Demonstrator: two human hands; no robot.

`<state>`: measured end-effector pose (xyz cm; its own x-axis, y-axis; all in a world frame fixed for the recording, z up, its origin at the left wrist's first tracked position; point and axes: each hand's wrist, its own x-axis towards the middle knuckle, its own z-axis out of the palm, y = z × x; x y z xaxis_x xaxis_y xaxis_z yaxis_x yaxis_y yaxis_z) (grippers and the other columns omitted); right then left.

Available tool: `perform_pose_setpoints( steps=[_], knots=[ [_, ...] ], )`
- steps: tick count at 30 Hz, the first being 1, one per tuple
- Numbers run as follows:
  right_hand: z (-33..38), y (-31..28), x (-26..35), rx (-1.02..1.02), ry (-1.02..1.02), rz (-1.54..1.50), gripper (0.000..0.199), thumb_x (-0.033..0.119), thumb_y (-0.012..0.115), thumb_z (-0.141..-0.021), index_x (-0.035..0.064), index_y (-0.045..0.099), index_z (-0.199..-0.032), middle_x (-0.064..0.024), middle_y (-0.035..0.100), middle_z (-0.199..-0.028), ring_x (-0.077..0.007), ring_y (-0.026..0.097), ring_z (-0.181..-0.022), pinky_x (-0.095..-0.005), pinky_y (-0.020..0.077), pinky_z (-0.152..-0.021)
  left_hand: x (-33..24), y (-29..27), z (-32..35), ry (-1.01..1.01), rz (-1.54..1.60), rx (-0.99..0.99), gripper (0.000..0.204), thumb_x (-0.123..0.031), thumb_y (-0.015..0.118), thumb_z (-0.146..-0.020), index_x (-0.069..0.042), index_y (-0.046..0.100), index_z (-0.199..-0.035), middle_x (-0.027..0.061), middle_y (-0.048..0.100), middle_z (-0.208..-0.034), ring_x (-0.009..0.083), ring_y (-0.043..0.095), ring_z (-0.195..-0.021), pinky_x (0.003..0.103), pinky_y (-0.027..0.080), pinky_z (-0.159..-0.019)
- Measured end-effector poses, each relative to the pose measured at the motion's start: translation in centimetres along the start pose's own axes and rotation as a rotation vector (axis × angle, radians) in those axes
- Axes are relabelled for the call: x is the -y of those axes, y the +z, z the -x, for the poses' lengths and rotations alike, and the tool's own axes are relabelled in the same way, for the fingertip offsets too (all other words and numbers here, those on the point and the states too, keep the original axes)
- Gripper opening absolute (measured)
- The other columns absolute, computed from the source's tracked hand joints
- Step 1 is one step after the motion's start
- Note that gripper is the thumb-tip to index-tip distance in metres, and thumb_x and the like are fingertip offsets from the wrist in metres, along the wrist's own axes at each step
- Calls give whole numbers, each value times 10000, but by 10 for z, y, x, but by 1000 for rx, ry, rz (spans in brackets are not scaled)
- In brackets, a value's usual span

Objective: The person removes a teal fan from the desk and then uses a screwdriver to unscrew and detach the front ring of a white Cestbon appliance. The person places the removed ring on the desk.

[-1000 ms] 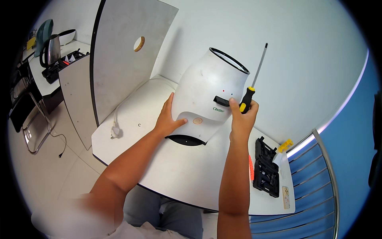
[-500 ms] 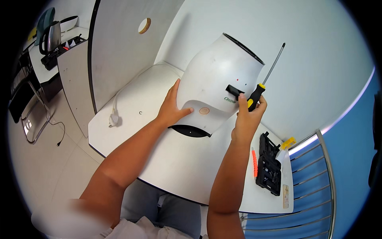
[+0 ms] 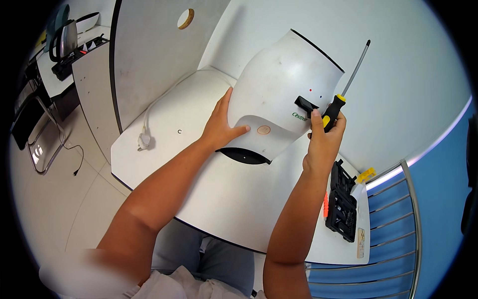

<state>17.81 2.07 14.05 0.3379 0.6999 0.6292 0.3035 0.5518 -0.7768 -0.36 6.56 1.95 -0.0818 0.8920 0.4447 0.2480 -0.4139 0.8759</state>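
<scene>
A white barrel-shaped appliance (image 3: 271, 89) leans to the right above the table, with a black rim at its top and a black base (image 3: 245, 156) below. A black lever (image 3: 305, 105) sticks out of its front, near two small dots, one red and one dark. My left hand (image 3: 222, 122) clasps its left side, thumb on the front and fingers along the edge. In my right hand (image 3: 326, 139) is a screwdriver (image 3: 335, 109) with a black and yellow handle, its shaft pointing up. The right thumb touches the lever's end; some of the right fingers are hidden.
A black tool case (image 3: 342, 209) lies unfolded at the table's right, beside an orange-red tool (image 3: 326, 204) and a yellow piece (image 3: 366, 174). A white plug (image 3: 144, 141) and a small dark ring (image 3: 179, 132) are on the left. A grey partition (image 3: 144, 60) and metal railing (image 3: 414, 214) flank the table (image 3: 224, 199).
The appliance, both hands and the screwdriver sit slightly higher and farther right in the picture. The surroundings have also shifted a little. Both grips look the same.
</scene>
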Motion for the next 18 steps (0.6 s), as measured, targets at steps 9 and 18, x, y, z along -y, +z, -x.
perform_pose_setpoints(
  steps=[9,18],
  knots=[
    [0,2,0,18,-39,-100,303,226,654,-873,39,550,-1087,20,513,-800,-53,456,-648,-205,353,-562,0,1,-2,-4,-39,-16,1072,-259,771,-682,-98,86,-1490,189,277,-1458,328,308,-1346,418,315,-1089],
    [-2,-22,24,167,-40,-423,236,55,514,-827,-21,533,-1050,-136,613,-973,-106,525,-592,-247,421,-557,13,6,-6,87,34,-37,1066,-233,778,-680,-95,97,-1489,211,282,-1446,345,307,-1339,426,298,-1092]
  ],
)
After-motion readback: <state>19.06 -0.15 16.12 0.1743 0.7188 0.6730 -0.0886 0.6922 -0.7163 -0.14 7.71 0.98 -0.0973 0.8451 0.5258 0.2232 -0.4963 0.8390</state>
